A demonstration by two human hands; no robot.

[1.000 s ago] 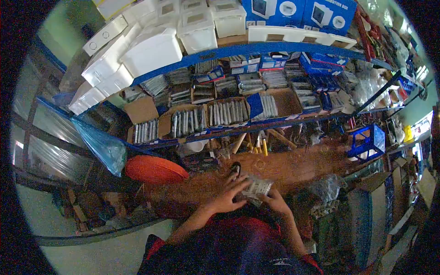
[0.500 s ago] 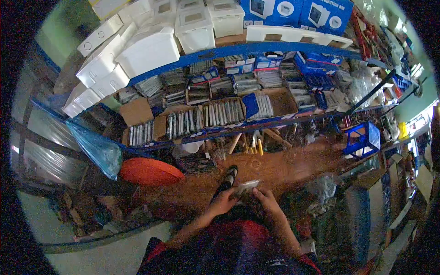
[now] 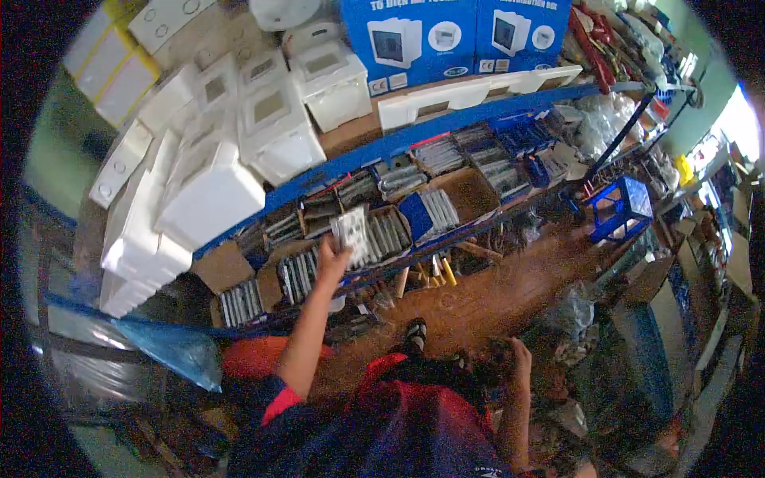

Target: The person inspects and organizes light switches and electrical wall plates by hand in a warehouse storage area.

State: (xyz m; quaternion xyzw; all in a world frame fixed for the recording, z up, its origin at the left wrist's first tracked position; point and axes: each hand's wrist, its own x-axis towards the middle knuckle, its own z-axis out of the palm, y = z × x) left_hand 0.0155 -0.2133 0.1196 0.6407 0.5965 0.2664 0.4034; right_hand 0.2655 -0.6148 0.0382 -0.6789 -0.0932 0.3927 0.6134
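Note:
My left hand is closed on the edge of a white socket plate with small dark holes in its face. The plate is held up in front of the lower shelf and overlaps a cardboard box of upright wrapped plates. Left of it, another box holds a row of similar thin packets. Low by my right side is my right hand, apart from the plate, its fingers mostly lost in shadow.
A blue shelf edge runs above the boxes, bearing white plastic enclosures and blue printed cartons. Under the shelf are yellow-handled tools. A blue stool stands to the right, and a red round thing lies at left.
Both hands were together in front of my body around a small packet. My left hand has since reached forward to the shelf with the plate, and my right hand has moved away to the right.

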